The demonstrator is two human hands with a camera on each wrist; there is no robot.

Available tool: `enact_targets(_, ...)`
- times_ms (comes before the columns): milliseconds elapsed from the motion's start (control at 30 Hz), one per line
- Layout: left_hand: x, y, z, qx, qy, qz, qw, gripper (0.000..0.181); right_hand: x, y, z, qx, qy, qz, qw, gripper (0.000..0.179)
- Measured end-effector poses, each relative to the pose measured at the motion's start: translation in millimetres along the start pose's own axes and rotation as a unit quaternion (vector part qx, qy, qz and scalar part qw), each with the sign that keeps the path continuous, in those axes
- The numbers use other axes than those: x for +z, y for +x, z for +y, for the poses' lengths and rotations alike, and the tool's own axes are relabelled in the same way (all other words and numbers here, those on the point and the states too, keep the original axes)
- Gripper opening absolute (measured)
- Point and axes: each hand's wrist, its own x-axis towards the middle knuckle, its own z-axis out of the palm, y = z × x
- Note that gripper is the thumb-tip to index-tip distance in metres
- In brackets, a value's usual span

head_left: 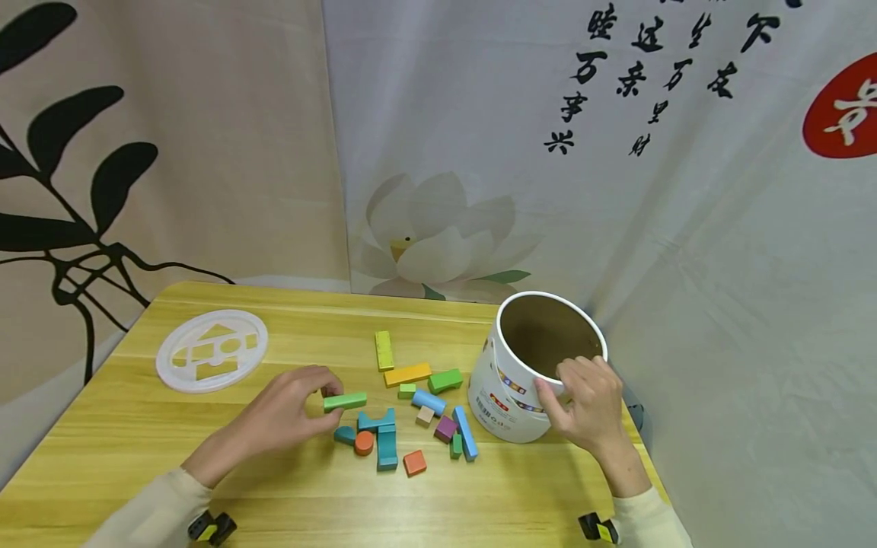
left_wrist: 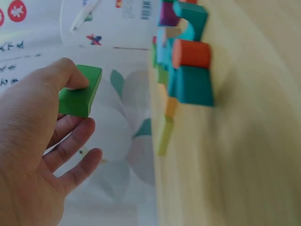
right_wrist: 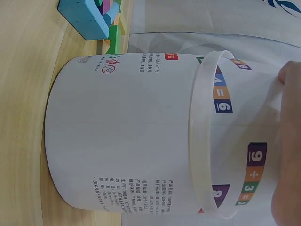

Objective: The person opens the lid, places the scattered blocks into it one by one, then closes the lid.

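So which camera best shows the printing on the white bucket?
The right wrist view: the white bucket fills much of it, printing large. The head view shows it smaller, gripped by the right hand; the left wrist view catches only a part, at the top.

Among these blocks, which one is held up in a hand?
The green block pinched in the left hand, raised above the table; it alone is held.
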Motion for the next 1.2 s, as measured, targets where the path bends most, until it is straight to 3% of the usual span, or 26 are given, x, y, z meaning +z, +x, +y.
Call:
enact_targets(333, 4.9, 45.9, 25.5, 0.036, -0.023, 0.018, 0.9989, 0.019, 1.2, 0.1, 0.1, 0.0, 0.0, 0.002, 1.0, 0.059)
enact_targets(567, 5.9, 79.8, 39.0, 0.111, -0.038, 0.057, 0.9915, 0.021, 1.0, -0.4, 0.1, 0.002, -0.006, -0.002, 1.0, 0.061)
enact_targets(733, 5.2, 105.1, 51.8, 0.143, -0.037, 0.069, 0.9866, 0.019, 0.2, -0.1, 0.6, 0.004, -0.005, -0.003, 1.0, 0.061)
enact_targets(1033, 7.4, 148.3, 76.8, 0.167, -0.041, 0.067, 0.9827, 0.015, -1.0, -0.7, 1.2, 0.006, -0.01, -0.006, 0.9999, 0.06)
enact_targets(1200, 12.7, 165.6, 87.6, 0.17, -0.054, 0.063, 0.9819, 0.013, -0.2, -1.0, 0.5, 0.005, -0.007, -0.005, 1.0, 0.06)
